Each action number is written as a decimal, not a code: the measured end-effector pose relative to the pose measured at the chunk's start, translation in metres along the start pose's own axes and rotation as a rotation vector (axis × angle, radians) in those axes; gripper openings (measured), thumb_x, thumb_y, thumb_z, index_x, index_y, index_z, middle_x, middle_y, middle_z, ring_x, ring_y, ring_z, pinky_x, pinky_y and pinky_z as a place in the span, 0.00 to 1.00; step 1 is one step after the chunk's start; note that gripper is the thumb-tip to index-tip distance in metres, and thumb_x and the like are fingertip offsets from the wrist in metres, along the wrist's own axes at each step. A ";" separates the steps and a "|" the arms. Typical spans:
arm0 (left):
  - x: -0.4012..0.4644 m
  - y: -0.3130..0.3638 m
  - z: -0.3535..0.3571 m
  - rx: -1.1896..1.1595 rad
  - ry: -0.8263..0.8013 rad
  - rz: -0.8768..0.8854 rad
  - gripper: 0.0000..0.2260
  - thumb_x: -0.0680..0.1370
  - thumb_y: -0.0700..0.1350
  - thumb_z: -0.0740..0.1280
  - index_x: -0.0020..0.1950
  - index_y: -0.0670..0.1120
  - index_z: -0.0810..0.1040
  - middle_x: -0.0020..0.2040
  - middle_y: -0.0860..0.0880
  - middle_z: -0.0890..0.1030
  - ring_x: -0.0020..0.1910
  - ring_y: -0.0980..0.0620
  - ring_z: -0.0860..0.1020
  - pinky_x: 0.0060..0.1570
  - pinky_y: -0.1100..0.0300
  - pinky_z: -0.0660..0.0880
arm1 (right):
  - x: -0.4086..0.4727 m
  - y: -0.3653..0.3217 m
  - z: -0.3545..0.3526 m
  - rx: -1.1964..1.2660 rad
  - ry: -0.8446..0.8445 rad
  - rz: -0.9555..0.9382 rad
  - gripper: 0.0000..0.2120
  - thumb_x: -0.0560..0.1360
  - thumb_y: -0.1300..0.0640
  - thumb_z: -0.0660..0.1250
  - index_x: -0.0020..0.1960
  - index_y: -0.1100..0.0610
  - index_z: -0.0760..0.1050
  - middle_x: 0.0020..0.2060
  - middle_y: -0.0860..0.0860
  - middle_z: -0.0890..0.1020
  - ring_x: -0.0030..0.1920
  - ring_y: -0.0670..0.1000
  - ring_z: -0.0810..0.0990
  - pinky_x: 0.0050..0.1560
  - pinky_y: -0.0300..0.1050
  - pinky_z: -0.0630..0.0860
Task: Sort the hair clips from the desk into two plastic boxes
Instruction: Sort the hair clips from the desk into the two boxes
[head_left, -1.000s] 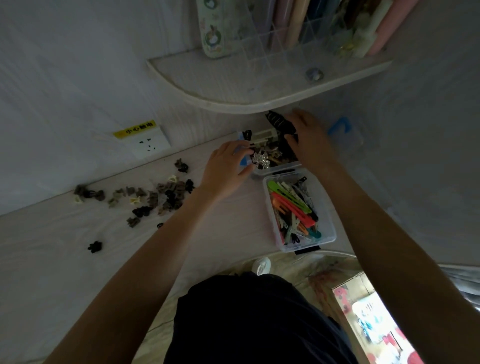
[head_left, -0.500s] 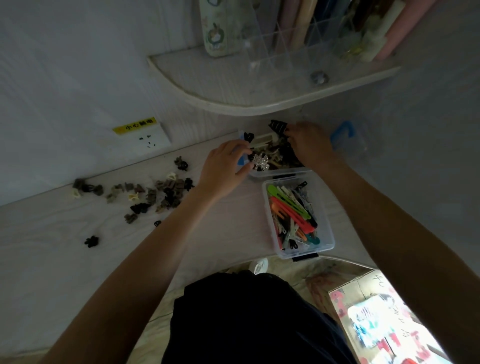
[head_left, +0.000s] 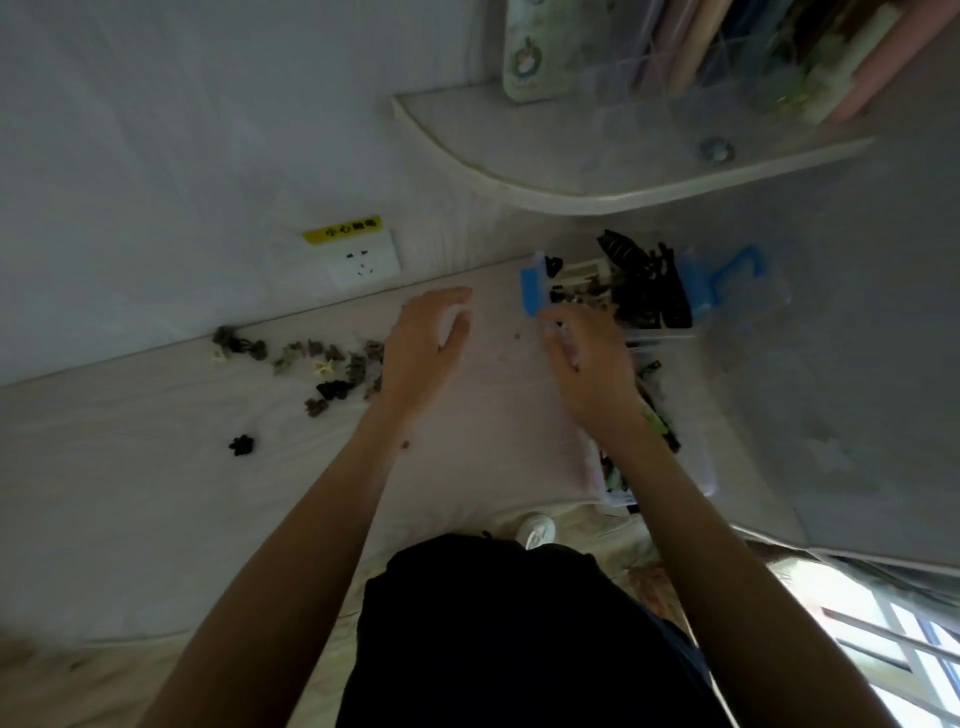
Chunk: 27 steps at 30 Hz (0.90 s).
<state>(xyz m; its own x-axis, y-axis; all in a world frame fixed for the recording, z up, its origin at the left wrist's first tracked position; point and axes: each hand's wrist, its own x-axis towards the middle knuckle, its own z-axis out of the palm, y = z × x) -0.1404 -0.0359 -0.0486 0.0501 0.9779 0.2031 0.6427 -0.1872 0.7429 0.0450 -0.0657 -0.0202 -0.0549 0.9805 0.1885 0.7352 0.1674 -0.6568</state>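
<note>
A scatter of small brown, cream and black claw clips (head_left: 322, 364) lies on the pale desk (head_left: 156, 467) at the left, with one black clip (head_left: 241, 445) apart nearer me. My left hand (head_left: 426, 348) hovers just right of that scatter, fingers relaxed and holding nothing. At the back right stands a clear box (head_left: 530, 291) with blue latches, heaped with dark claw clips (head_left: 644, 286). My right hand (head_left: 587, 358) hangs at this box's near left corner, fingers loosely bent, with nothing seen in them. My right forearm hides most of the second clear box (head_left: 701, 467) of long colourful clips.
A wall socket (head_left: 358, 260) with a yellow label sits behind the desk. A curved shelf (head_left: 597, 171) juts out above the boxes and carries a clear organiser (head_left: 675, 78). A small white cap (head_left: 537, 530) lies at the desk's near edge. A window shows at bottom right.
Both hands have come away from the far box: the left moved left toward the loose clips, the right drew back toward me. The large black clip it held now lies in that box.
</note>
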 end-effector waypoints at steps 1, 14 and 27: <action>-0.012 -0.014 -0.014 0.020 0.038 -0.089 0.12 0.78 0.43 0.62 0.61 0.47 0.76 0.59 0.50 0.79 0.56 0.53 0.74 0.56 0.67 0.65 | -0.005 -0.011 0.017 -0.007 -0.077 -0.045 0.11 0.77 0.60 0.60 0.57 0.58 0.75 0.53 0.55 0.79 0.54 0.54 0.75 0.55 0.41 0.70; -0.082 -0.130 -0.077 0.146 -0.229 -0.579 0.35 0.69 0.53 0.73 0.71 0.48 0.61 0.67 0.43 0.64 0.63 0.44 0.70 0.60 0.56 0.70 | 0.015 -0.056 0.162 -0.029 -0.594 0.281 0.50 0.64 0.50 0.77 0.75 0.51 0.48 0.66 0.61 0.60 0.64 0.61 0.62 0.64 0.54 0.66; -0.041 -0.121 -0.057 0.207 -0.307 -0.377 0.22 0.70 0.47 0.72 0.61 0.48 0.72 0.58 0.47 0.79 0.54 0.46 0.77 0.53 0.57 0.70 | 0.010 -0.066 0.184 -0.059 -0.430 0.181 0.17 0.72 0.57 0.69 0.58 0.55 0.70 0.58 0.57 0.69 0.50 0.58 0.76 0.50 0.48 0.75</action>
<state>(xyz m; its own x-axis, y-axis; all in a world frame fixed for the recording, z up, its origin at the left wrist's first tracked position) -0.2640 -0.0586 -0.1104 -0.0121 0.9620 -0.2728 0.7954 0.1746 0.5804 -0.1281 -0.0477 -0.1095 -0.1875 0.9491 -0.2531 0.7952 -0.0046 -0.6063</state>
